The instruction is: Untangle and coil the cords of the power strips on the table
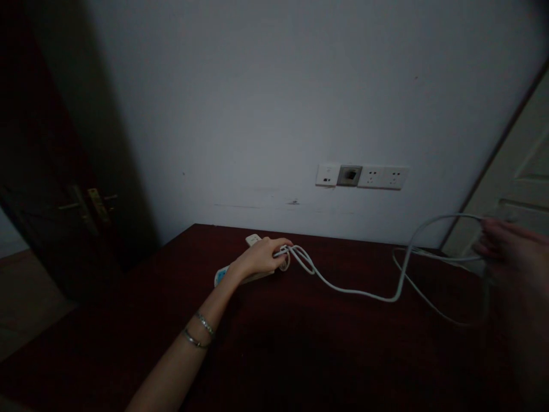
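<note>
A long white cable [355,292] runs across the dark red tabletop between my two hands. My left hand [262,256], with two bracelets on its wrist, is closed around the looped part of the cable. Beneath and beside that hand lies a white power strip [221,276] with a blue end, mostly covered by the hand and forearm. A small white piece with socket holes [253,239] shows just behind my fingers; whether it belongs to the strip I cannot tell. At the right, my right hand [508,243], smeared by motion, grips the cable, raised above the table with loops hanging below.
The dark red table [334,349] stands against a pale wall. Wall sockets [381,177] and a grey switch plate [349,175] sit above its back edge. A dark door with a brass lock [98,205] is at the left, a pale panelled door [514,177] at the right.
</note>
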`<state>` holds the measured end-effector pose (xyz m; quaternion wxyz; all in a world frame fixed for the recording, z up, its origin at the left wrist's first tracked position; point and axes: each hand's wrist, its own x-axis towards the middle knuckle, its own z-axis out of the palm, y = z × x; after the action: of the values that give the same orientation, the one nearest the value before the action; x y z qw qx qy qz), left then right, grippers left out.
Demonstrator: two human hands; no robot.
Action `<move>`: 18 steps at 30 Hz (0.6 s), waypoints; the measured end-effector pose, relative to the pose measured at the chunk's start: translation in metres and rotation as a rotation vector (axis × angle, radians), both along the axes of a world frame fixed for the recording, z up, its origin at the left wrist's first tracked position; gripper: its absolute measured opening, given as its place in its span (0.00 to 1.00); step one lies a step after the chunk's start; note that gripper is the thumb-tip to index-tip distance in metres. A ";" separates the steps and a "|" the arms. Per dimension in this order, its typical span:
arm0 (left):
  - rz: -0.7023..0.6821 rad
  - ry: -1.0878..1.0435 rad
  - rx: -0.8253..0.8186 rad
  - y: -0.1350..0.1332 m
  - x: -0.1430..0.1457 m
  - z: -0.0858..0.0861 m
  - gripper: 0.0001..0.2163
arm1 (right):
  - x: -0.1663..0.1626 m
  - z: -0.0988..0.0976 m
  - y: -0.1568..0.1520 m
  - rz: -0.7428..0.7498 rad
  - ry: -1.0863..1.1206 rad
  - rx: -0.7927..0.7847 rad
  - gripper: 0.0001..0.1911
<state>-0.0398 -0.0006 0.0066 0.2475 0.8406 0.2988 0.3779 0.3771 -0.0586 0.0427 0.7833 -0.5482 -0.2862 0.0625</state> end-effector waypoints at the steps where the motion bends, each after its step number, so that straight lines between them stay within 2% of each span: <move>1: -0.009 0.011 -0.005 0.000 0.001 -0.001 0.17 | -0.007 0.002 -0.002 0.000 0.004 -0.039 0.16; 3: -0.023 -0.011 -0.043 0.002 0.001 -0.001 0.17 | -0.018 0.004 -0.005 0.009 -0.073 -0.205 0.17; 6: -0.052 -0.111 -0.135 0.004 0.000 0.000 0.15 | -0.026 0.006 -0.006 0.039 -0.319 -0.503 0.19; 8: -0.069 -0.150 -0.159 0.004 -0.001 0.002 0.13 | -0.028 0.006 -0.002 0.091 -0.435 -0.611 0.20; 13: -0.054 -0.125 -0.130 0.001 -0.003 0.009 0.11 | -0.029 -0.001 0.013 0.217 -0.581 -0.670 0.16; 18: -0.052 -0.234 -0.183 -0.001 -0.005 0.016 0.10 | -0.026 -0.011 0.020 0.503 -0.411 -0.714 0.15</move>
<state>-0.0453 -0.0014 0.0222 0.3659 0.7723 0.2792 0.4378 0.3506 -0.0384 0.0319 0.4340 -0.6978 -0.5192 0.2348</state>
